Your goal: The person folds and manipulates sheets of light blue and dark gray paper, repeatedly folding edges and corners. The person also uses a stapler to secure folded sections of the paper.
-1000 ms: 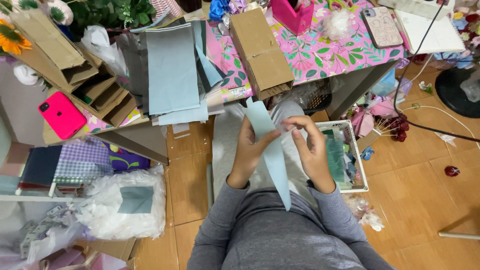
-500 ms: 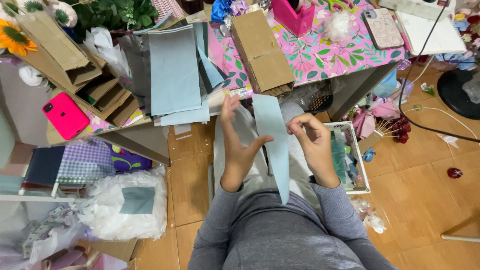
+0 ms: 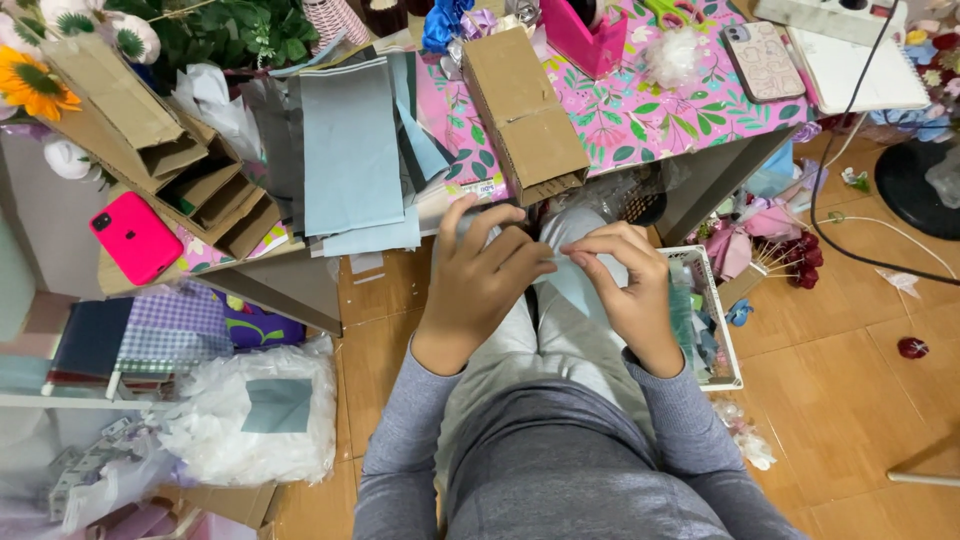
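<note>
The left hand's fingers [image 3: 505, 235] are curled and pressed together around the upper end of a pale blue-grey paper strip [image 3: 578, 290], the thumb hidden behind the knuckles; the left hand [image 3: 478, 285] sits at lap height so the strip is braced over the knees. The right hand [image 3: 630, 290] meets it from the other side, its fingers [image 3: 590, 252] pinching the strip's edge between thumb and forefinger, a grip that looks suited to creasing or rolling the paper, though the fold itself is covered by the hands. Most of the strip is hidden; only a short pale length shows below the knuckles, lying against the grey trousers [image 3: 530, 350]

Just above the hands a stack of matching blue-grey paper sheets [image 3: 350, 145] hangs over the counter [image 3: 680, 110] edge, within easy reach. A brown cardboard box [image 3: 520, 110] lies beside it on the pink floral cover, and a pink phone [image 3: 135, 237] rests on the lower left corner next to folded brown cardboard dividers [image 3: 190, 180]. A white basket [image 3: 710, 320] of scraps stands on the tiled floor just beside the right knee, and a white plastic bag [image 3: 255, 410] sits on the floor to the left
</note>
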